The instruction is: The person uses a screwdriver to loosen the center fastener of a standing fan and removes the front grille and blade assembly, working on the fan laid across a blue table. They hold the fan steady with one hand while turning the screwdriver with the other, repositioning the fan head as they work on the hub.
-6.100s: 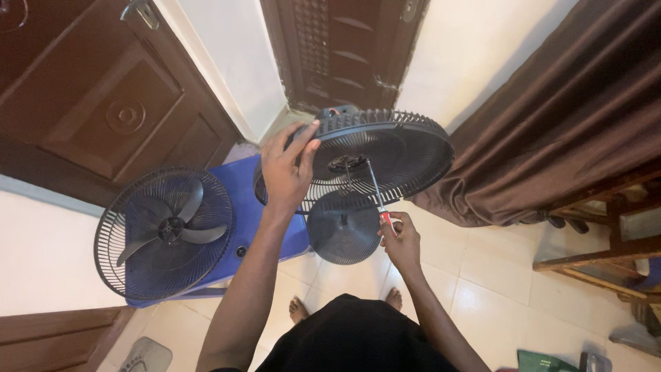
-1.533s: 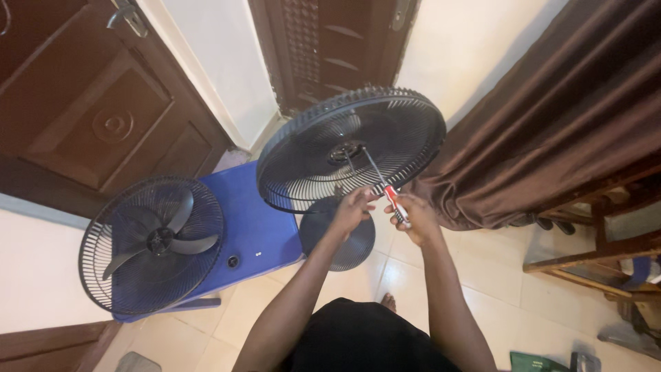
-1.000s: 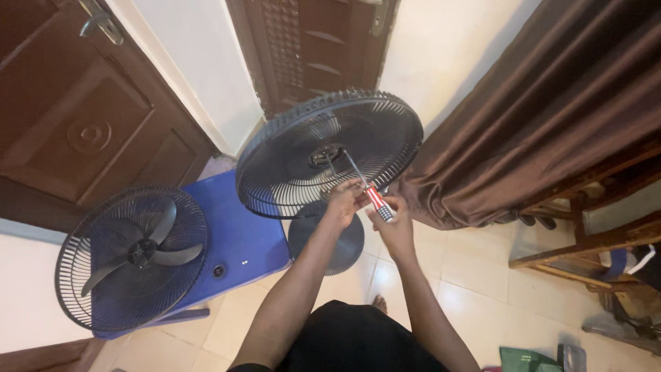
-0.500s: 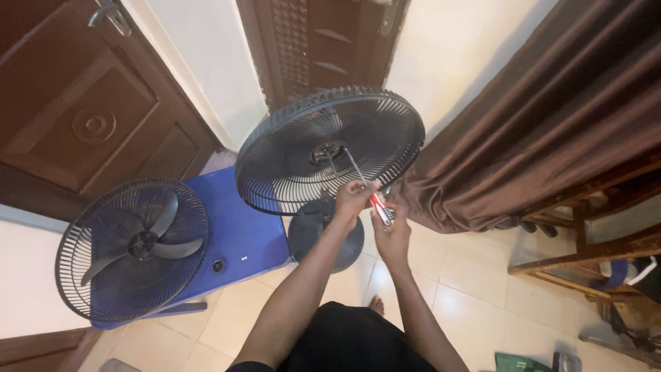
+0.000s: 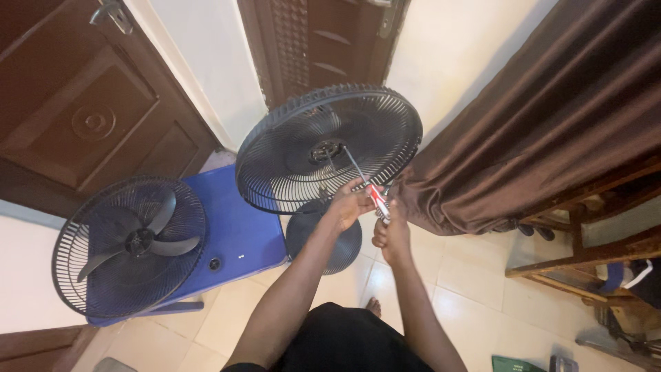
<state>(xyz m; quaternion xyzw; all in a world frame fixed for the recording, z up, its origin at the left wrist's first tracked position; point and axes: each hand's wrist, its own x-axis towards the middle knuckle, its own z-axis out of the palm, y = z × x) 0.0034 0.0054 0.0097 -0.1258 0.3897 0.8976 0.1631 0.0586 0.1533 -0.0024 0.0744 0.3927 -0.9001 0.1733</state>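
A black standing fan [image 5: 329, 148] faces up at me, its round wire grille tilted, above its round black base [image 5: 323, 238]. A screwdriver [image 5: 365, 182] with a red and white handle reaches with its metal shaft to the fan's hub. My left hand [image 5: 348, 203] grips the handle from the left at the grille's lower rim. My right hand [image 5: 391, 231] is closed just below the handle's end, touching it.
A second fan [image 5: 129, 244] with dark blue blades lies on a blue plastic slab [image 5: 237, 227] at the left. Brown wooden doors [image 5: 82, 103] stand behind. A brown curtain [image 5: 537, 117] hangs at the right, with wooden chair legs [image 5: 585, 255] beside it. The floor is cream tile.
Six seconds ago my left hand rested on top of the fan grille; it has come down to the screwdriver handle. Over the last second both hands stay on the screwdriver and the view shifts slightly.
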